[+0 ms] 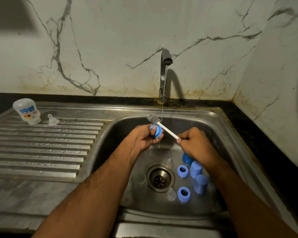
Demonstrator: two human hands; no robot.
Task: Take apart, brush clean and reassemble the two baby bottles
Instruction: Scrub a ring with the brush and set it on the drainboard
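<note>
1. Over a steel sink (218,127), a person's left hand (141,140) curls its fingers and thumb round a blue screw ring (156,131), holding it up above the basin just left of the thin stream falling from the tap (164,73).

2. The right hand (194,143) pinches the near end of a bottle brush (162,125), whose white handle runs up and to the left, from the right hand toward the ring; the grey bristle head sits just beyond and above the ring, close against its far edge (whether bristles touch it cannot be told).

3. The next scrub likely turns on that slant: the brush's long axis points past the ring, so the head would need drawing back into the opening, with the left hand turning the ring to meet it.

4. In the basin, right of the drain (160,179), lie two more blue rings and blue caps, with clear teats faintly visible.

5. On the ribbed draining board (41,152) a bottle body (27,111) stands upside down, a clear teat (52,120) just beside it.
</note>
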